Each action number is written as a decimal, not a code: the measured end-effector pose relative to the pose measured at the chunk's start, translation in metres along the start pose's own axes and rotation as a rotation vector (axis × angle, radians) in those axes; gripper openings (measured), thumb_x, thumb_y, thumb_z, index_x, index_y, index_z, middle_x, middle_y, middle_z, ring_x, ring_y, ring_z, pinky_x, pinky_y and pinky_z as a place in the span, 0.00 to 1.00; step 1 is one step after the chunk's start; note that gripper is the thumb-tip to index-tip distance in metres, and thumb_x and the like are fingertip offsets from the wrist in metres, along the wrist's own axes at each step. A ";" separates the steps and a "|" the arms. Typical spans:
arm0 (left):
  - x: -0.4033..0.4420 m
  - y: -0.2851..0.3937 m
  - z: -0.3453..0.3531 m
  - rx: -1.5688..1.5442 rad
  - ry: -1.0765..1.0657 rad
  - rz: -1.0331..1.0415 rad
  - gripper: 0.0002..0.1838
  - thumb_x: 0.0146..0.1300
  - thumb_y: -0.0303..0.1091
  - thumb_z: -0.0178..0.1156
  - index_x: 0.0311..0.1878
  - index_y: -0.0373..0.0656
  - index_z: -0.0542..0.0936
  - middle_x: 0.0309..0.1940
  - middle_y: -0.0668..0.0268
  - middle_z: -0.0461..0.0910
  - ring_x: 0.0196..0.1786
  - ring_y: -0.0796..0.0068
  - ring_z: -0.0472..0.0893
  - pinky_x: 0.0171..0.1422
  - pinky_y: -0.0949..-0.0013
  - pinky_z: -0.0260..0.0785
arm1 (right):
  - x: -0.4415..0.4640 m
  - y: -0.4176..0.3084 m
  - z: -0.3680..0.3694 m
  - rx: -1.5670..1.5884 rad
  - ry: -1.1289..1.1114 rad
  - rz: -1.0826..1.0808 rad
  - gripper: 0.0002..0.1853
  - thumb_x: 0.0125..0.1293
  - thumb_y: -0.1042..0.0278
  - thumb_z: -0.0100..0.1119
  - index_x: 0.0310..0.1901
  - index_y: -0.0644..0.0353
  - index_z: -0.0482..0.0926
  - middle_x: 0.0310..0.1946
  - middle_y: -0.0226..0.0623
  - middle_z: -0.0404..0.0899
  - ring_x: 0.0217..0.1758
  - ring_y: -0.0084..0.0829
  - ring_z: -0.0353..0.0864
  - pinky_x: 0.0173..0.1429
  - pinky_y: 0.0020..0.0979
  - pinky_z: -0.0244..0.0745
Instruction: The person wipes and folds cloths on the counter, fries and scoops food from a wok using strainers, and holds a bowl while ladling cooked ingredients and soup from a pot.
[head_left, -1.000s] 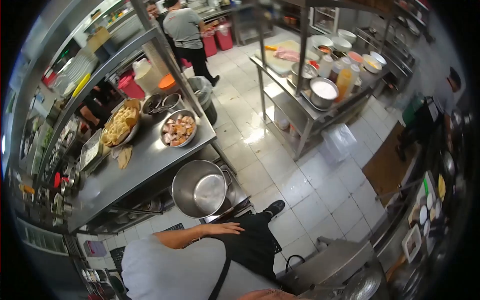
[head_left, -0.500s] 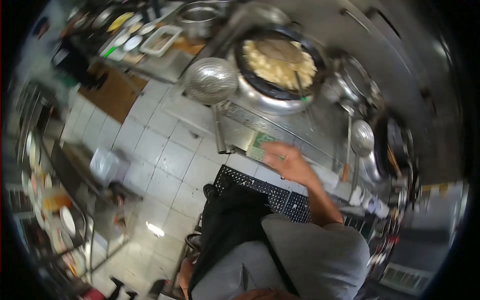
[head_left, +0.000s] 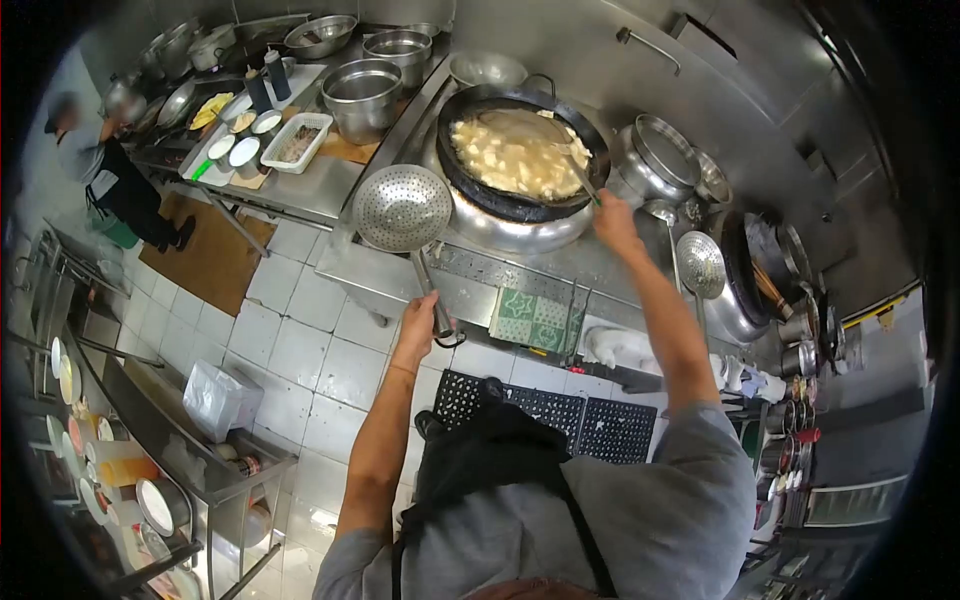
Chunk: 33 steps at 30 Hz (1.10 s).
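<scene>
A large perforated strainer (head_left: 402, 207) rests by the stove's front left, its handle reaching over the edge. My left hand (head_left: 416, 322) is closed around the end of that handle; some fingers are hidden. In a black wok (head_left: 455, 165), pale pieces of food (head_left: 490, 170) lie in bubbling liquid. My right hand (head_left: 616, 222) grips the green-ended handle of a round skimmer (head_left: 522, 124), whose head is in the wok among the food.
Metal pots (head_left: 655, 160) and a ladle (head_left: 663, 210) sit right of the wok. A patterned green cloth (head_left: 535, 318) hangs at the stove's front edge. Another person (head_left: 100, 165) stands far left beside a counter with a white basket (head_left: 297, 142). Black mats (head_left: 610, 430) lie on the floor.
My right hand has gone forward from the stove edge to the skimmer's handle. My left hand has come up from my side to the strainer's handle. The view has shifted.
</scene>
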<state>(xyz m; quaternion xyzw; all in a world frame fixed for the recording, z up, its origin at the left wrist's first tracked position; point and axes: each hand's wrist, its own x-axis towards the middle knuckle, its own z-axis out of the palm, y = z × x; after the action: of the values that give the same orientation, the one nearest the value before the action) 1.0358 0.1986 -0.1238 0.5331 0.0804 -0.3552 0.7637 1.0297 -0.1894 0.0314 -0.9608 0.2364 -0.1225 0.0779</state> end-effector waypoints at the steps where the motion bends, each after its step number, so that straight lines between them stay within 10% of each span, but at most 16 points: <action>1: 0.009 -0.003 0.004 -0.088 0.041 0.018 0.22 0.66 0.47 0.55 0.50 0.37 0.67 0.35 0.59 0.74 0.28 0.66 0.79 0.29 0.60 0.75 | -0.005 0.009 -0.011 0.085 0.031 -0.074 0.17 0.61 0.65 0.58 0.51 0.61 0.75 0.44 0.58 0.78 0.49 0.56 0.78 0.52 0.48 0.73; 6: -0.006 0.008 0.021 -0.256 0.071 -0.069 0.09 0.64 0.40 0.55 0.40 0.45 0.72 0.25 0.68 0.72 0.22 0.72 0.73 0.25 0.64 0.72 | -0.013 0.031 -0.055 0.185 0.141 -0.121 0.14 0.65 0.64 0.53 0.49 0.61 0.74 0.39 0.56 0.80 0.40 0.56 0.80 0.44 0.47 0.76; 9: 0.004 0.005 0.013 -0.421 0.003 -0.106 0.07 0.62 0.37 0.55 0.38 0.45 0.72 0.24 0.71 0.72 0.23 0.75 0.72 0.26 0.70 0.70 | -0.010 0.023 -0.078 0.396 -0.133 0.202 0.10 0.69 0.66 0.48 0.43 0.65 0.73 0.35 0.57 0.79 0.29 0.52 0.81 0.30 0.48 0.75; 11: 0.009 0.001 0.010 -0.515 -0.056 -0.120 0.06 0.61 0.36 0.55 0.38 0.45 0.72 0.23 0.71 0.71 0.22 0.76 0.71 0.25 0.70 0.69 | 0.012 0.060 -0.044 0.324 -0.086 0.059 0.13 0.72 0.62 0.42 0.51 0.58 0.70 0.24 0.41 0.75 0.15 0.31 0.73 0.11 0.34 0.62; 20: -0.023 0.014 0.028 -0.536 0.012 -0.060 0.05 0.63 0.34 0.54 0.34 0.47 0.69 0.19 0.74 0.66 0.15 0.82 0.64 0.16 0.76 0.58 | 0.025 0.082 -0.047 1.373 -0.803 0.537 0.06 0.74 0.66 0.41 0.42 0.59 0.67 0.23 0.31 0.68 0.12 0.18 0.58 0.11 0.24 0.54; 24: -0.072 0.036 0.061 -0.382 0.164 0.141 0.15 0.69 0.41 0.51 0.55 0.47 0.68 0.20 0.71 0.66 0.14 0.81 0.65 0.13 0.74 0.60 | 0.036 0.076 -0.024 1.527 -0.951 0.535 0.07 0.74 0.68 0.40 0.46 0.60 0.67 0.24 0.30 0.68 0.13 0.16 0.56 0.11 0.21 0.52; 33: -0.080 0.117 0.095 -0.105 0.210 0.297 0.11 0.59 0.27 0.51 0.45 0.40 0.66 0.22 0.67 0.67 0.14 0.80 0.67 0.14 0.73 0.64 | 0.028 0.067 0.013 1.689 -1.041 0.305 0.04 0.73 0.65 0.47 0.42 0.53 0.68 0.14 0.19 0.60 0.07 0.12 0.50 0.07 0.19 0.43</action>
<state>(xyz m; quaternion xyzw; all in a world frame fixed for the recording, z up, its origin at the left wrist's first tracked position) 1.0263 0.1741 0.0450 0.5329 0.0988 -0.1764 0.8217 1.0283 -0.2607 0.0106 -0.4840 0.1290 0.1965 0.8429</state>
